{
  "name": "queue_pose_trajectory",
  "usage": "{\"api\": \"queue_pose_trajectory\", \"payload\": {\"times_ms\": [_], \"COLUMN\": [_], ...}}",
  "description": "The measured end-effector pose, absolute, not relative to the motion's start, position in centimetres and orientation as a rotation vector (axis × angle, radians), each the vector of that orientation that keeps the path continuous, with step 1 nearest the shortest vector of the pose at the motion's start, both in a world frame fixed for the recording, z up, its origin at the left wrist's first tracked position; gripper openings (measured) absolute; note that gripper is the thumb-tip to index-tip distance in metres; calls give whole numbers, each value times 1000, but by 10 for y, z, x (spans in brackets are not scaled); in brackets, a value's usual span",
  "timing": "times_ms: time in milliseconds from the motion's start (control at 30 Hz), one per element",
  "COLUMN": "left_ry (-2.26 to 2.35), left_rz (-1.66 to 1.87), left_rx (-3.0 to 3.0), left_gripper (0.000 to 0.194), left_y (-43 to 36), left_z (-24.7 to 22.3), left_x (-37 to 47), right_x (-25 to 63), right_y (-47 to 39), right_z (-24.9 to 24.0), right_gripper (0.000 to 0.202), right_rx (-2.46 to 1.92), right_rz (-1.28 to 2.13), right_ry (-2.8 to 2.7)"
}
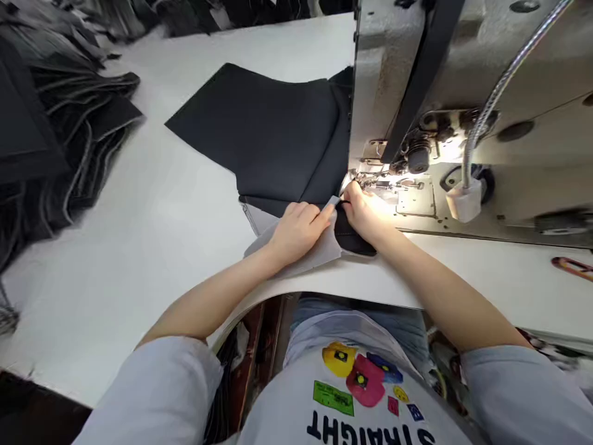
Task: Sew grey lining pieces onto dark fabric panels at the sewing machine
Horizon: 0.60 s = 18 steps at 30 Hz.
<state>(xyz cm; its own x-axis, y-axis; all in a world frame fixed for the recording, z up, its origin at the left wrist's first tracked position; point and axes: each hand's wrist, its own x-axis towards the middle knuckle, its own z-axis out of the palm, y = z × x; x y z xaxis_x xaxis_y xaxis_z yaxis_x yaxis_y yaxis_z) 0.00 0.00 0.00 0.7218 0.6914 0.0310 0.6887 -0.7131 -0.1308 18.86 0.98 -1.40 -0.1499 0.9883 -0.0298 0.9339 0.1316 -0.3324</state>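
Note:
A dark fabric piece (282,136) lies spread on the white table, its right edge against the sewing machine (398,62). Along its near edge a light grey fabric layer (319,253) is folded back toward my body. My left hand (299,228) is closed on this grey layer, thumb pointing right along the fold. Close to the lit needle area (370,179), my right hand (365,213) pinches the edge of the dark fabric, fingertips beside the presser foot. What lies right under those fingertips is hidden.
Stacked dark cut pieces (83,136) lie at the left of the white table (139,259), with more dark fabric (185,15) along the back. A flexible lamp (466,201) hangs over the machine bed. An orange-handled tool (574,267) rests at the right.

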Motion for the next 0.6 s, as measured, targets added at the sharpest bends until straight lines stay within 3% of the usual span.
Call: {"api": "queue_pose_trajectory", "payload": {"times_ms": [167,267,367,500,600], "left_ry": [-1144,-1155,-1197,-1184,-1192], "left_rz": [228,248,134,-51,-96], "left_rx": [-2855,-2890,-2962,-3027,-2983], "left_gripper": [40,36,28,27,28], "left_y": [22,25,24,22,19], "left_z": [-9,-7,-9,-17,-21], "left_x": [33,40,41,41,40], "right_x": [196,206,222,235,227], "right_y": [13,-3,-29,-57,-63], "right_z": [-24,-25,-25,-28,-35], "right_gripper": [19,25,32,23,24], "right_rx": [-1939,-1823,-1482,-866,-810], "right_rz": [381,274,257,460,426], "right_ry": [-2177,-2266,-2358,-2541,-2636]}}
